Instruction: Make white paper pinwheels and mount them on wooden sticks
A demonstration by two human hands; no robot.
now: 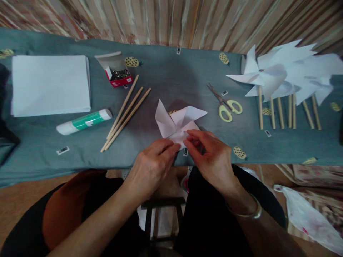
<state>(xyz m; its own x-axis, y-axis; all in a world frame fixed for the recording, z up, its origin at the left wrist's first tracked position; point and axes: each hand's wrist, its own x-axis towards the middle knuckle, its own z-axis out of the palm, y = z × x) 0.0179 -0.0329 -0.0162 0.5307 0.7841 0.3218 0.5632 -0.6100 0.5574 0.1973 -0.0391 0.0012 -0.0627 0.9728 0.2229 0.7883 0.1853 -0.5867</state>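
Observation:
A white paper pinwheel [184,117] without a stick lies at the near edge of the cloth-covered table, its blades folded toward the centre. My left hand [157,160] pinches its lower left edge between thumb and fingers. From the other side my right hand [210,153], with a bangle at the wrist, has thumb and forefinger closed on the paper near the lower right blade. The fingers partly hide the near blades. Scissors [225,103] with pale yellow handles lie to the right, and several wooden sticks [128,117] to the left.
A paper stack [50,85], a green-and-white glue stick [84,122] and an open red box [118,76] of small metal pieces lie on the left. Several finished pinwheels on sticks [270,76] overlap at the right. A pleated curtain [166,21] hangs behind the table.

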